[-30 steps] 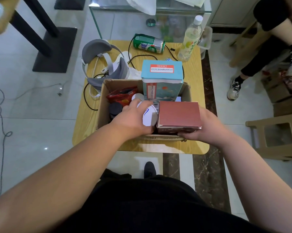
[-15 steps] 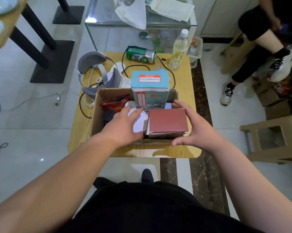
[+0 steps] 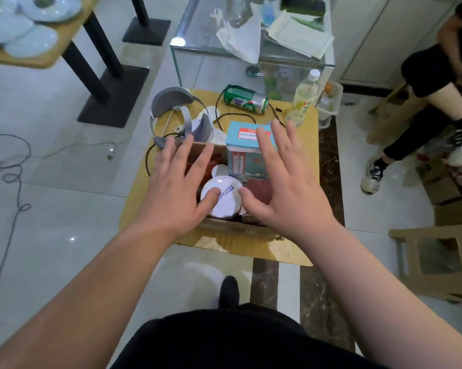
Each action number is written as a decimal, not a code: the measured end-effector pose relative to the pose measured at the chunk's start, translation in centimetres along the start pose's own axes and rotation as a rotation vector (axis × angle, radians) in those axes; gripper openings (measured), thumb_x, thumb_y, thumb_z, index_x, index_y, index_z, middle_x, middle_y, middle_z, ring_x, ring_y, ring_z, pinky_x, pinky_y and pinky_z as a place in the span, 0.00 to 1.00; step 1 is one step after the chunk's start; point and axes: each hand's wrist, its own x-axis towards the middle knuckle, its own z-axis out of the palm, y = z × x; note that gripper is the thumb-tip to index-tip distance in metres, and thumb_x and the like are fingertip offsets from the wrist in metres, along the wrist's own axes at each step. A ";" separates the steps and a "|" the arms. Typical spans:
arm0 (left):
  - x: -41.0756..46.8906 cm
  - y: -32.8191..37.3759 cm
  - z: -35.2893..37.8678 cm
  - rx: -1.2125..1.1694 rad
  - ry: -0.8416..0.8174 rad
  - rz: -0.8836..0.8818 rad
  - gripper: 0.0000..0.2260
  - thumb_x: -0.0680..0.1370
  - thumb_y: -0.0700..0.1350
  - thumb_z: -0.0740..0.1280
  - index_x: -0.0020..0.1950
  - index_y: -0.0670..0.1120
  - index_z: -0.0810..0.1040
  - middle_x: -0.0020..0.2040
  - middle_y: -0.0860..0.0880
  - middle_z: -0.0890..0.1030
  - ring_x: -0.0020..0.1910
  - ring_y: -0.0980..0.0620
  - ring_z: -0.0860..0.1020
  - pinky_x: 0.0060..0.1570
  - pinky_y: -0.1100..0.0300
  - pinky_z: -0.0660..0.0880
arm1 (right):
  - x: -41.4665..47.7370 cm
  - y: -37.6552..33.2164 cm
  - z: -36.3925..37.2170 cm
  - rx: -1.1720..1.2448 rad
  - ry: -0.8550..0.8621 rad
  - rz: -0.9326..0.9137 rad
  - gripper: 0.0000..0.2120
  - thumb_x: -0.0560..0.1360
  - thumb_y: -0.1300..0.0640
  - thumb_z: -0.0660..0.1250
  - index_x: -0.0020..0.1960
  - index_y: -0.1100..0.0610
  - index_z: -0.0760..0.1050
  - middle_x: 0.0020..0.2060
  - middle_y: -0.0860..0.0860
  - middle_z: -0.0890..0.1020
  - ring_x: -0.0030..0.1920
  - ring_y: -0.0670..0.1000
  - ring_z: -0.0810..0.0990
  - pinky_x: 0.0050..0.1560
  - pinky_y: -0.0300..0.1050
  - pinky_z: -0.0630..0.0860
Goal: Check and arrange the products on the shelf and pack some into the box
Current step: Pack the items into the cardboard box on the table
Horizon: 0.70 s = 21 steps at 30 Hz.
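Note:
A cardboard box (image 3: 224, 226) stands on a small wooden table (image 3: 251, 246). Inside it are a white round lid (image 3: 224, 199), a tall light-blue carton (image 3: 247, 155), a dark red flat box (image 3: 259, 189) and a red packet (image 3: 218, 158), mostly hidden. My left hand (image 3: 175, 187) hovers over the box's left side with fingers spread, its thumb over the white lid. My right hand (image 3: 285, 182) is spread above the red box and the blue carton. Neither hand holds anything.
Behind the box lie a grey headset (image 3: 179, 118), a black cable (image 3: 230, 118), a green can (image 3: 246, 99) on its side and a plastic bottle (image 3: 303, 98). A glass cabinet (image 3: 251, 51) stands beyond. A seated person (image 3: 432, 102) and a stool (image 3: 434, 259) are at the right.
My right hand has let go of the dark red box, which now lies in the cardboard box. Both hands have lifted and opened with fingers spread above the box.

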 end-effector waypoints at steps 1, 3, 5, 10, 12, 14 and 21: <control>-0.6 -0.5 -0.5 0.036 0.029 0.004 0.34 0.80 0.66 0.52 0.83 0.54 0.50 0.84 0.44 0.49 0.82 0.40 0.41 0.79 0.39 0.48 | 0.4 -0.9 0.4 -0.021 0.003 -0.042 0.40 0.77 0.42 0.64 0.82 0.60 0.58 0.81 0.61 0.58 0.82 0.64 0.50 0.80 0.65 0.56; -2.1 -1.8 -1.6 0.098 0.062 -0.026 0.35 0.79 0.66 0.49 0.83 0.53 0.47 0.84 0.43 0.48 0.82 0.39 0.42 0.79 0.37 0.49 | 1.4 -3.0 1.4 -0.045 -0.015 -0.122 0.39 0.77 0.43 0.64 0.82 0.60 0.59 0.81 0.62 0.58 0.82 0.66 0.51 0.79 0.66 0.57; -4.2 -3.7 -2.8 0.133 0.087 -0.099 0.35 0.79 0.66 0.48 0.83 0.53 0.46 0.83 0.43 0.49 0.82 0.38 0.44 0.78 0.37 0.50 | 2.4 -5.7 2.7 -0.052 -0.069 -0.203 0.40 0.77 0.43 0.64 0.82 0.59 0.57 0.81 0.62 0.57 0.82 0.65 0.50 0.80 0.65 0.54; -12.6 -10.0 -5.8 0.193 0.178 -0.322 0.35 0.80 0.65 0.51 0.83 0.52 0.49 0.83 0.40 0.54 0.81 0.35 0.50 0.77 0.35 0.52 | 4.4 -14.9 6.6 -0.030 -0.173 -0.419 0.42 0.76 0.42 0.67 0.83 0.57 0.55 0.82 0.62 0.56 0.82 0.65 0.50 0.80 0.63 0.50; -17.4 -12.5 -7.0 0.217 0.205 -0.439 0.34 0.80 0.65 0.51 0.83 0.52 0.50 0.83 0.41 0.54 0.81 0.35 0.50 0.77 0.36 0.51 | 4.4 -19.7 8.7 0.004 -0.221 -0.539 0.41 0.77 0.43 0.67 0.83 0.58 0.55 0.81 0.63 0.56 0.82 0.66 0.50 0.79 0.64 0.53; -22.8 -14.9 -8.1 0.235 0.232 -0.547 0.34 0.80 0.64 0.52 0.83 0.52 0.52 0.82 0.40 0.55 0.81 0.35 0.51 0.76 0.36 0.53 | 4.0 -25.1 10.5 0.027 -0.277 -0.643 0.42 0.78 0.42 0.65 0.83 0.57 0.52 0.82 0.63 0.54 0.82 0.65 0.49 0.79 0.63 0.51; -43.6 -19.2 -11.2 0.277 0.396 -0.941 0.33 0.81 0.63 0.55 0.83 0.50 0.58 0.82 0.41 0.58 0.81 0.35 0.54 0.76 0.34 0.56 | -2.5 -45.3 15.2 0.163 -0.378 -1.067 0.41 0.77 0.42 0.63 0.83 0.56 0.52 0.82 0.62 0.56 0.82 0.64 0.51 0.80 0.63 0.54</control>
